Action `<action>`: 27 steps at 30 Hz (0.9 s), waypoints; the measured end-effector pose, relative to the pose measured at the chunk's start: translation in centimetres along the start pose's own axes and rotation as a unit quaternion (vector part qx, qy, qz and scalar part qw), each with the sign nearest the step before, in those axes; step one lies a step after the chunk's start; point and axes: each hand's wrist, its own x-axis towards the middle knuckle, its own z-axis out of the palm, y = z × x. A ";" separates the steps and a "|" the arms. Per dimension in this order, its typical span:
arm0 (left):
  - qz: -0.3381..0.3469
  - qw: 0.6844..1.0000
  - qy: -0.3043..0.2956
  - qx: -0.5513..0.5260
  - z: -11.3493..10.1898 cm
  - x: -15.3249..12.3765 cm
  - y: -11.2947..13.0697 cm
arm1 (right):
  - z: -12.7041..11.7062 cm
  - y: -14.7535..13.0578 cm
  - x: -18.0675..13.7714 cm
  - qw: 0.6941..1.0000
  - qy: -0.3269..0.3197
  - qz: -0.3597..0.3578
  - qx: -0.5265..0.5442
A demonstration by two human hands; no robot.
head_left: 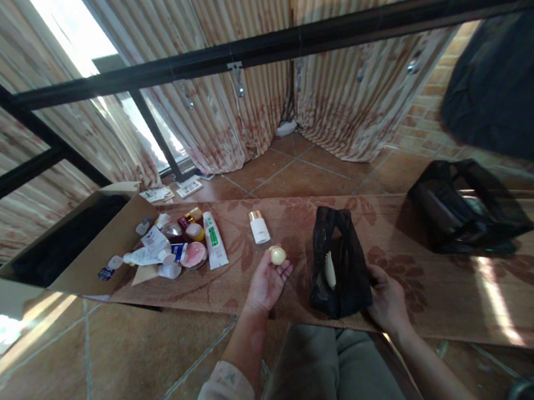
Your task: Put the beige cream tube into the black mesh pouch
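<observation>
My left hand (265,285) is raised over the patterned mat (447,280), its fingers closed round a small round cream-coloured jar (277,255). My right hand (388,301) grips the side of a small black mesh pouch (337,261) that stands upright on the mat; something pale shows through its mesh. A white bottle with a gold cap (259,227) stands just beyond my left hand. Further left lies a heap of cosmetics: a white tube with green print (213,239), a pink round compact (193,255) and several small bottles and jars.
An open cardboard box (80,249) lies at the left with its flap under the cosmetics. A larger black mesh bag (464,210) sits on the mat at the right. A black metal frame (275,43) crosses overhead, with curtains behind. The floor is brown tile.
</observation>
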 end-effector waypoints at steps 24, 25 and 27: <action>0.011 1.000 -0.001 0.007 0.4 -0.3 0.1 | 0.0 0.0 0.0 1.000 -0.011 -0.007 -0.007; 0.011 1.000 0.000 0.007 0.4 -0.3 0.1 | -0.1 -0.1 0.0 1.000 -0.011 -0.006 -0.007; 0.009 1.000 0.000 0.008 0.5 -0.3 0.1 | -0.1 -0.3 0.0 1.000 -0.012 -0.004 -0.006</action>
